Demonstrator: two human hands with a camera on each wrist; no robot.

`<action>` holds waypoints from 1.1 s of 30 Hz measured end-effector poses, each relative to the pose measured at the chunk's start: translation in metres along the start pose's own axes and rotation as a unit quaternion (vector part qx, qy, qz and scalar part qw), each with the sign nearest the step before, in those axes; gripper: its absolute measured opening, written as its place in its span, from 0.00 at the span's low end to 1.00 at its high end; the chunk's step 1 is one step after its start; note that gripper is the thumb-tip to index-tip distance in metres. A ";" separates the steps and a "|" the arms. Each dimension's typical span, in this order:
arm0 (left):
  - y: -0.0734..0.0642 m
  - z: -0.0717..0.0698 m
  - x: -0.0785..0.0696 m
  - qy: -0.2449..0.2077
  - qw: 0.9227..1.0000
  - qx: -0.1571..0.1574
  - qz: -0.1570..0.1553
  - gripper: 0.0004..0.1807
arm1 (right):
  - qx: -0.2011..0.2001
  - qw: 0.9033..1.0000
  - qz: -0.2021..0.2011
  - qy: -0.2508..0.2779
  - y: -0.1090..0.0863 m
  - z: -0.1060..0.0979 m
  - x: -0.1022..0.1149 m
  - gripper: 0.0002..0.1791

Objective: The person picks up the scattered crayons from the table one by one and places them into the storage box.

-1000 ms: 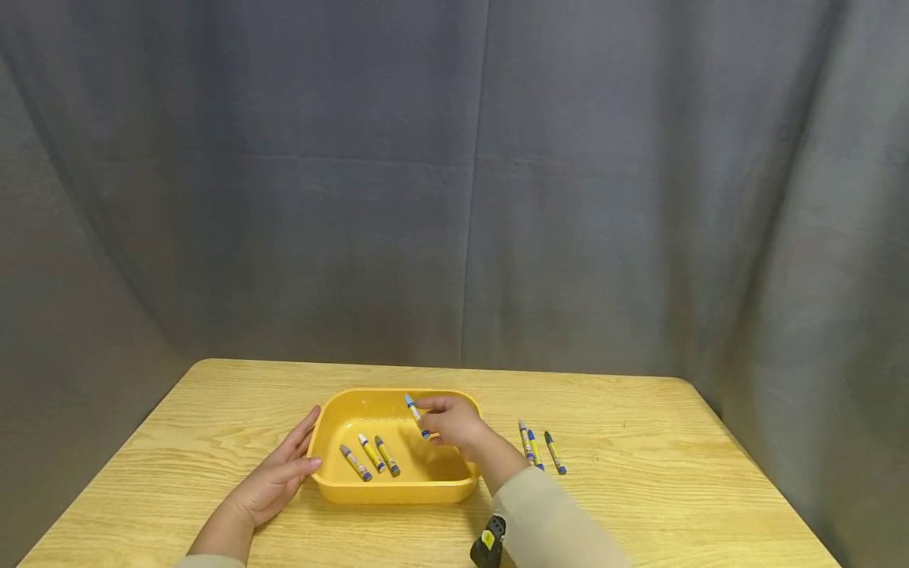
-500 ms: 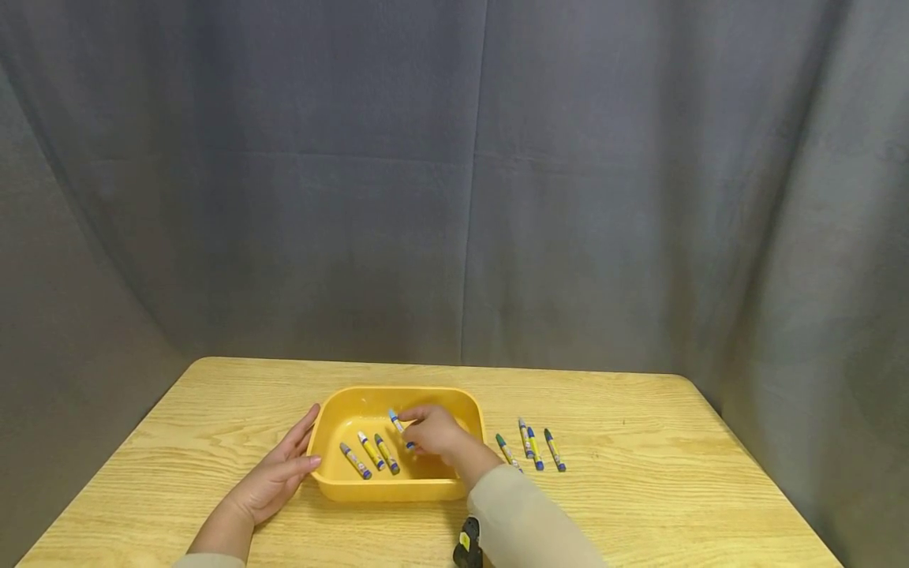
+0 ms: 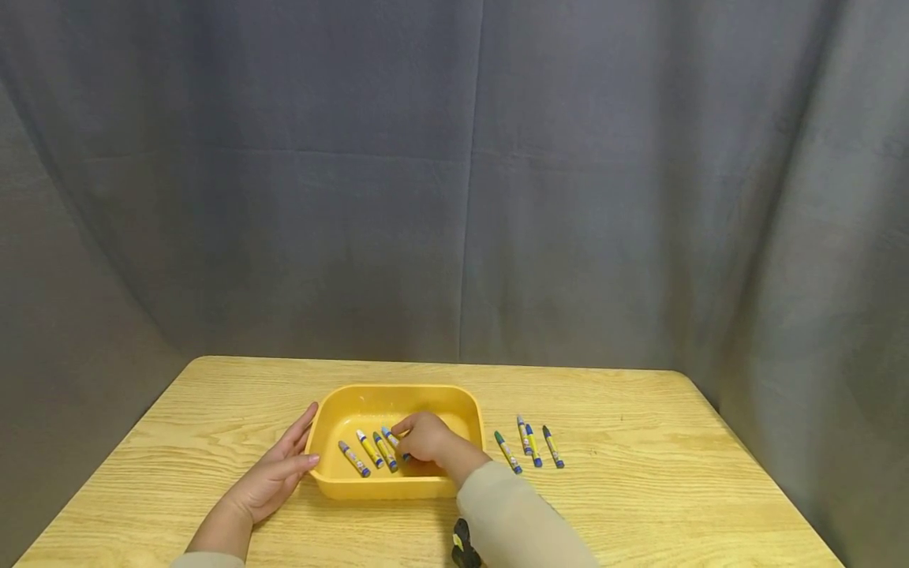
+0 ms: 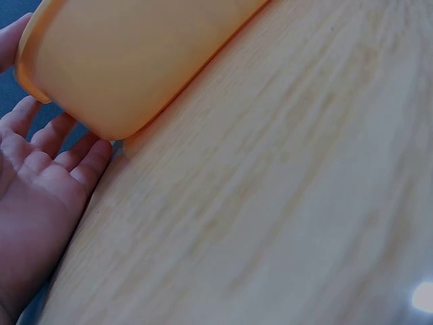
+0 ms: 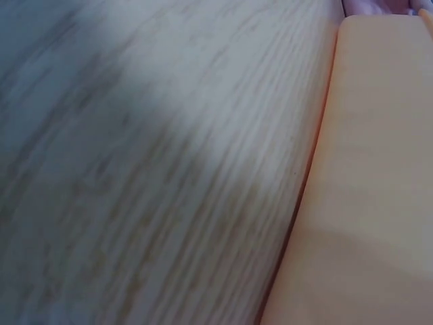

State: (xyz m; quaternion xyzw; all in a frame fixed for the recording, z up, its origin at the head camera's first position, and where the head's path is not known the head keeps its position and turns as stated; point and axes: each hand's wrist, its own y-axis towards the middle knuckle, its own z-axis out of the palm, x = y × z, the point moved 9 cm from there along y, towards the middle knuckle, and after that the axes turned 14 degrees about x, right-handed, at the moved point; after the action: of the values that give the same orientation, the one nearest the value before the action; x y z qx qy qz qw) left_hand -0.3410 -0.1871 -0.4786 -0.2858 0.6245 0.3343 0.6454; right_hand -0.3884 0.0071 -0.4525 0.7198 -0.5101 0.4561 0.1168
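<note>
My left hand (image 3: 273, 476) lies along the left side of a yellow plastic basin (image 3: 387, 490), thumb at the near corner of its rim. In the left wrist view its fairly straight fingers (image 4: 86, 164) touch the outer wall. Inside the basin, my right hand (image 3: 430, 439) pinches a light blue crayon (image 3: 389, 435) low over the floor; its lower part is partly hidden by the fingers. Left of it lie a dark green crayon (image 3: 384, 452), a white-tipped crayon (image 3: 369, 449) and a grey crayon (image 3: 353, 458), roughly side by side.
On the wooden table (image 3: 639, 489), right of the basin, lie several more crayons: a green crayon (image 3: 507, 452), a pale grey crayon (image 3: 524, 435), a blue crayon (image 3: 534, 446) and a dark crayon (image 3: 553, 447). A grey curtain (image 3: 454, 197) hangs behind the table.
My right hand has moved left and down in the basin with the light blue crayon, bringing it beside the others. The left hand stays at the basin's side.
</note>
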 end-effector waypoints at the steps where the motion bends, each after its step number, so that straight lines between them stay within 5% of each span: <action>1: 0.000 0.000 0.000 0.000 1.000 -0.001 0.000 0.47 | 0.000 1.000 0.001 -0.005 0.000 0.000 0.000 0.17; 10: 0.002 0.000 -0.001 0.000 1.000 -0.002 -0.001 0.48 | -0.004 1.000 0.002 -0.020 -0.002 -0.003 0.000 0.17; 19: 0.002 0.000 0.000 -0.005 1.000 -0.002 0.004 0.48 | 0.000 0.998 -0.022 0.060 -0.015 -0.017 0.005 0.21; 33: 0.003 0.000 0.000 -0.008 1.000 -0.001 -0.003 0.47 | 0.002 0.994 -0.073 0.079 -0.040 -0.077 0.006 0.23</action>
State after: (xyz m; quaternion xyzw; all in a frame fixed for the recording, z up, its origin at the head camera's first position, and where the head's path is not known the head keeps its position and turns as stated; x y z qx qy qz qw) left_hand -0.3437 -0.1850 -0.4782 -0.2852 0.6185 0.3351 0.6510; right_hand -0.3956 0.0706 -0.3928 0.7170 -0.4443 0.5030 0.1884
